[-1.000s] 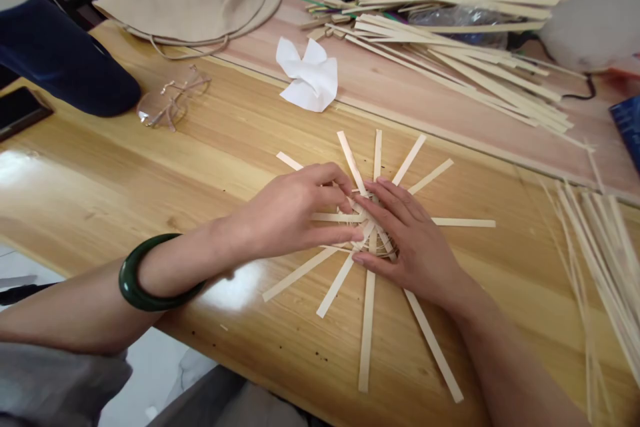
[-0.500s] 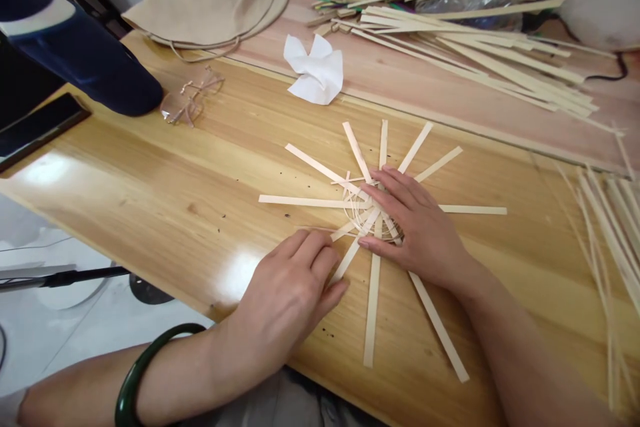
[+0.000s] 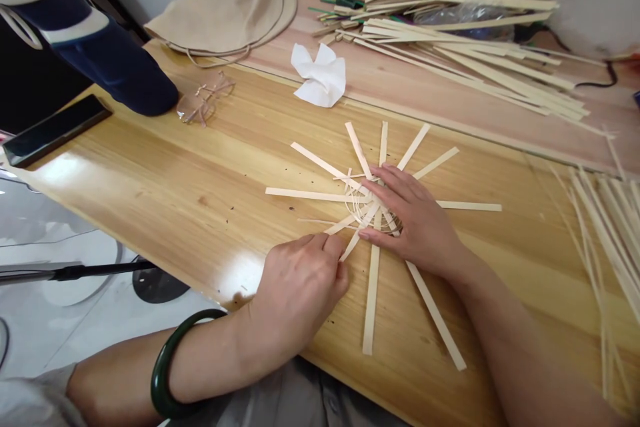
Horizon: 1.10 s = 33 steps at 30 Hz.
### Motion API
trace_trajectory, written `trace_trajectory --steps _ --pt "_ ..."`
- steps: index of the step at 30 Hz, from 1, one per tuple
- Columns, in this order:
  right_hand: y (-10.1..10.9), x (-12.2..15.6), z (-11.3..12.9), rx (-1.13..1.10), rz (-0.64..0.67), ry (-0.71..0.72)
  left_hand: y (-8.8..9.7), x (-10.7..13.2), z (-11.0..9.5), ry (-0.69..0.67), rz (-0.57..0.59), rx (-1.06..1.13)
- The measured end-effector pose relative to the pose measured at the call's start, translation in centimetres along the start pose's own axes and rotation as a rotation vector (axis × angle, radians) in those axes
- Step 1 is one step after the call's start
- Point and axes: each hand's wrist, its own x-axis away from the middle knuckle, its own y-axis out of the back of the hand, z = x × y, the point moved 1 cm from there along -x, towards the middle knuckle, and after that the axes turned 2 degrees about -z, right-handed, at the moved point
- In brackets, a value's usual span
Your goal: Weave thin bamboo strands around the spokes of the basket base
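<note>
A star of flat bamboo strips (image 3: 371,213) lies on the wooden table (image 3: 150,173), with thin strands woven round its centre. My right hand (image 3: 415,223) lies flat on that centre, fingers stretched out, pressing it down. My left hand (image 3: 300,287), a green bangle (image 3: 167,367) on its wrist, sits at the table's near edge. Its fingers are curled and pinch the end of a lower-left strip (image 3: 345,253).
A crumpled white tissue (image 3: 320,77), glasses (image 3: 203,103), a beige hat (image 3: 235,13) and a phone (image 3: 55,130) lie to the back and left. Piles of long bamboo strips (image 3: 475,27) fill the back; thin slivers (image 3: 605,227) lie at right. A dark blue sleeve (image 3: 100,53) rests at far left.
My left hand left the star's centre, drew back to the near edge, and closed its fingers on a lower-left strip. My right hand stayed pressed on the centre.
</note>
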Motion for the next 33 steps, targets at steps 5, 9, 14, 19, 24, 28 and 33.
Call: trace_trajectory --steps 5,9,14,19,24,28,33 --pt "0.1 0.0 0.1 0.002 0.011 -0.005 0.6 -0.2 0.7 0.168 0.166 0.301" --pt "0.1 0.0 0.0 -0.01 -0.001 -0.004 0.4 -0.1 1.2 0.204 0.233 0.566" --pt "0.1 0.0 -0.1 -0.01 -0.006 0.018 -1.0 0.2 1.8 0.186 0.146 0.842" --pt "0.1 -0.1 -0.1 -0.006 0.0 0.017 -1.3 -0.1 2.0 0.075 0.053 0.708" --pt "0.3 0.0 -0.2 -0.039 0.01 0.012 -0.9 -0.6 1.6 -0.02 0.064 0.523" --pt "0.4 0.0 -0.2 -0.07 0.012 0.026 -0.9 -0.7 1.5 -0.026 0.047 0.507" --pt "0.3 0.0 -0.3 -0.042 0.024 0.043 -1.0 -0.5 1.8 0.078 0.051 0.614"
